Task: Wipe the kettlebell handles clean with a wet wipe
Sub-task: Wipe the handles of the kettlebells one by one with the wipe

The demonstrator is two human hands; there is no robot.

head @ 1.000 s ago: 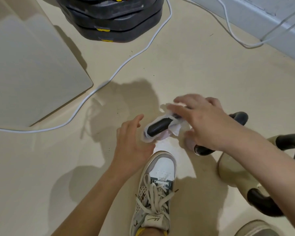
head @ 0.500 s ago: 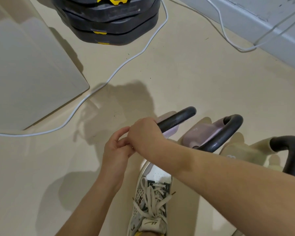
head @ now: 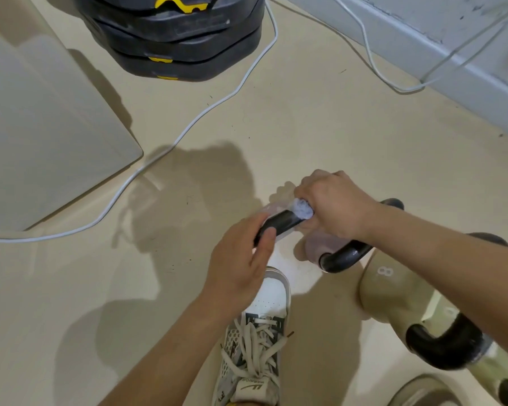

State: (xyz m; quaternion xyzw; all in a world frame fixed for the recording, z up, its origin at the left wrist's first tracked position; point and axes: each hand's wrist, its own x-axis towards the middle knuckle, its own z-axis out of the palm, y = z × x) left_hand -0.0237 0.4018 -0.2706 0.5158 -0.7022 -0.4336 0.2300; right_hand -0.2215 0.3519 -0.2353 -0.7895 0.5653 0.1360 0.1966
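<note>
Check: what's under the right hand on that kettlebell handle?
A bunched wet wipe pokes out from the right hand, against the black handle. The rest of the wipe and the handle beneath the hand are covered.

soft indoor light, dark shadows on floor (head: 320, 118), edges warped.

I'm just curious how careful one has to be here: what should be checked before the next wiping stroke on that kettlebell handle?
1. Is the wet wipe wrapped round the black handle: ok.
2. Does the right hand grip the wipe: ok.
3. Does the left hand hold the handle's near end: ok.
4. Is the bare stretch between the hands clean: cannot tell.
5. Is the shoe clear of the handle: cannot tell; its toe looks close.
6. Is the white cable apart from the hands: ok.
</note>
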